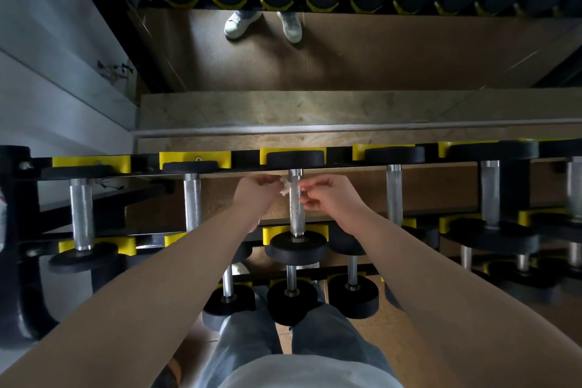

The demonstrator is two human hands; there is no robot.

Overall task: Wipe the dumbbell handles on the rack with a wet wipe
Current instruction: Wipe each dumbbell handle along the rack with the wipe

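A black dumbbell with a knurled silver handle [295, 214] lies across the top tier of the rack [176, 238], in yellow cradles. My left hand [256, 195] pinches a crumpled white wet wipe [285, 187] against the left side of that handle, near its far end. My right hand [329, 197] is at the handle's right side, fingers curled; it seems to pinch the wipe's other end, which is mostly hidden behind the handle.
More dumbbells lie left [192, 201] and right [394, 195] on the same tier, with smaller ones on lower tiers [291, 296]. A mirror [346, 66] ahead reflects the rack and white shoes. A white wall [47, 72] stands at left.
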